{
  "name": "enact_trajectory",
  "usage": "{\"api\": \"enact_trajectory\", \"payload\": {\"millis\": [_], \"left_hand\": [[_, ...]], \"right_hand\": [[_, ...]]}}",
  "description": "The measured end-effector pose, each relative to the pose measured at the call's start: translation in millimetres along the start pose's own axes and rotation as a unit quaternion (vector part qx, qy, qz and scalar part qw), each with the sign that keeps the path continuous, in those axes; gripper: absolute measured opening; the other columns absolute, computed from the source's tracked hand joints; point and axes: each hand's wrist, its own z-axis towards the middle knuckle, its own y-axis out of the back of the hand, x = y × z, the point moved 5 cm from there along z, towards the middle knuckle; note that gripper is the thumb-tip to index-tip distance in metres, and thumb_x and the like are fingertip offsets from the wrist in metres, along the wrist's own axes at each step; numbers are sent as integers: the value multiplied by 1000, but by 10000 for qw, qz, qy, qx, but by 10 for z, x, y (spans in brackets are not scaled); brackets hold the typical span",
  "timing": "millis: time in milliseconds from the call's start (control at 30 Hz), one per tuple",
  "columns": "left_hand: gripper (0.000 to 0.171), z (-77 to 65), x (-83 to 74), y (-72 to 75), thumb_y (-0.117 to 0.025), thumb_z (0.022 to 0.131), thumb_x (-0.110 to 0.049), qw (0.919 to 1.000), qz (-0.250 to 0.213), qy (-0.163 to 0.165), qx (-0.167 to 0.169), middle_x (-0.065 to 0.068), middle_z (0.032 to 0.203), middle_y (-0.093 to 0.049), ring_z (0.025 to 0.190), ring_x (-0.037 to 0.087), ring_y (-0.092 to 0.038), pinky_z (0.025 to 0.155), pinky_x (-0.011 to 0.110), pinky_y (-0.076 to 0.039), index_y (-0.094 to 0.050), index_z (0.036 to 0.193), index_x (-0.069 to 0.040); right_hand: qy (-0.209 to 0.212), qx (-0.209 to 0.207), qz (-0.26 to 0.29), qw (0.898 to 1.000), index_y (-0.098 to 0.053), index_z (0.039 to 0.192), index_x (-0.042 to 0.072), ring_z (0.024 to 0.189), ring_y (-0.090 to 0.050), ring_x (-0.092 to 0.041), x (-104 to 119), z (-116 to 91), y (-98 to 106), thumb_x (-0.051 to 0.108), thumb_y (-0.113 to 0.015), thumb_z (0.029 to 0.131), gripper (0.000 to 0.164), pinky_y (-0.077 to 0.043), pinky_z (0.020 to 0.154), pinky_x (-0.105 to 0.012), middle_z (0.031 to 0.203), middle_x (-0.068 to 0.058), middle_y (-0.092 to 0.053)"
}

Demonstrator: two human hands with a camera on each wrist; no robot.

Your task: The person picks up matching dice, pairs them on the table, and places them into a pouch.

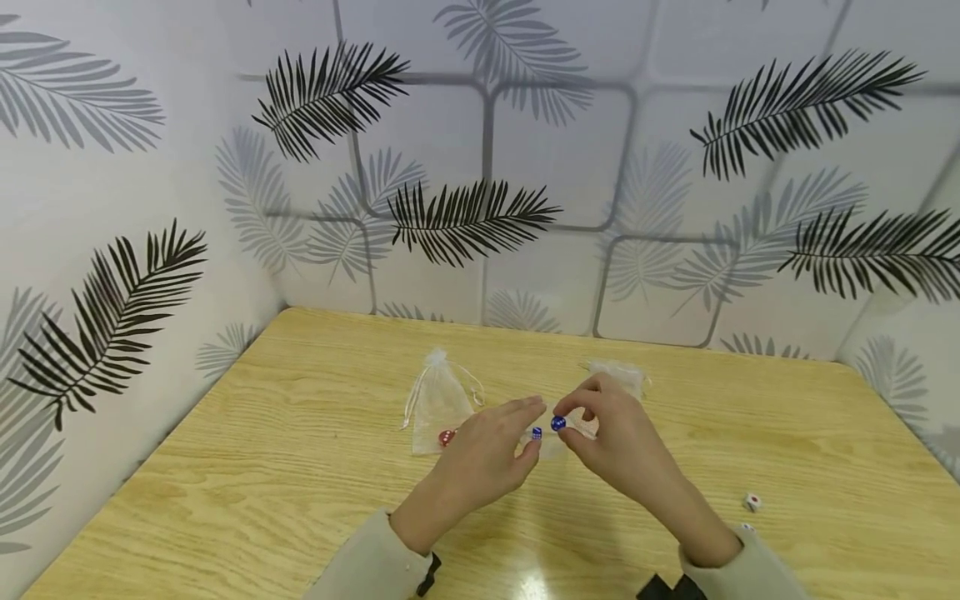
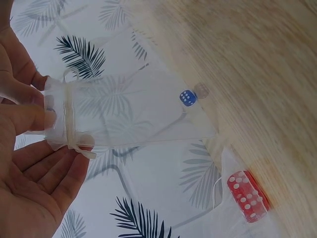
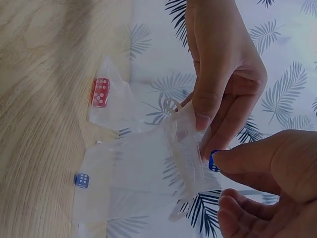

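My left hand (image 1: 483,450) pinches the top edge of a sheer white drawstring bag (image 2: 133,111), thumb on one side and fingers on the other. A blue die (image 2: 187,97) with white pips lies at the bag's far end, seen through the mesh. Thumb and forefinger of my right hand (image 1: 618,437) pinch a second blue die (image 3: 214,161), right at the bag's mouth in the right wrist view. Beyond the left hand, another sheer bag (image 1: 435,400) lies flat with red dice (image 3: 101,92) inside; the left hand partly covers it in the head view.
A further sheer bag (image 1: 622,375) lies behind my right hand, largely overlapped by it. Near the right forearm, a white die (image 1: 752,502) sits on the wooden table (image 1: 300,433), with another beside the sleeve. Leaf-patterned white walls (image 1: 540,275) border the table's back and sides.
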Motion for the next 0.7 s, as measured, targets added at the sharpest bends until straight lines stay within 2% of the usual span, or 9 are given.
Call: {"api": "enact_trajectory", "payload": {"millis": [167, 367, 533, 700], "left_hand": [[36, 4, -8, -7, -63, 90, -14, 10000, 53, -27, -22, 12, 127, -62, 112, 26, -63, 87, 35, -55, -61, 124, -1], [37, 8, -17, 5, -63, 90, -15, 10000, 90, -32, -13, 12, 127, -62, 112, 26, -63, 88, 35, -55, -61, 124, 0], [36, 0, -20, 10, -63, 90, -14, 10000, 35, -3, 27, 12, 128, -62, 112, 26, -63, 87, 35, -55, -61, 124, -1], [36, -3, -15, 13, -62, 91, -14, 10000, 14, -3, 35, 12, 128, -61, 112, 27, -63, 88, 36, -55, -61, 124, 0]], "right_hand": [[-3, -42, -20, 10000, -70, 84, 11, 90, -60, -27, -23, -25, -16, 0, -77, 74, 16, -54, 71, -39, 100, -8, -60], [14, 170, 150, 9997, -70, 89, 8, 89, -66, -27, -40, -49, -37, -1, -75, 76, 17, -57, 69, -40, 98, -7, -69], [-216, 404, 181, 9988, -70, 100, 2, 84, -69, -28, -59, -68, -41, 2, -73, 79, 21, -58, 71, -41, 99, -11, -71], [-483, 732, 374, 9954, -67, 109, 1, 87, -69, -29, -78, -75, -47, 9, -75, 80, 31, -58, 70, -37, 108, -13, -69]]}}
